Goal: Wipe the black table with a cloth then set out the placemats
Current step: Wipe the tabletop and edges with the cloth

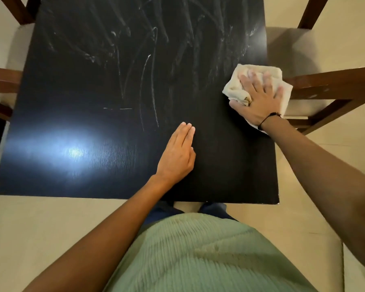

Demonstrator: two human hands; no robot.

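The black table (93, 91) fills the middle of the view, its far half marked with pale wet streaks. A folded white cloth (238, 88) lies at the table's right edge. My right hand (258, 98) presses flat on the cloth with fingers spread. My left hand (178, 157) rests flat on the bare tabletop near the front, fingers straight and together, holding nothing. No placemats are in view.
Brown wooden chairs with cream seats stand around the table: one at the right (329, 87), one at the left (2, 81), others at the far corners. A bright light glare (74, 152) reflects on the near left tabletop. Beige floor surrounds the table.
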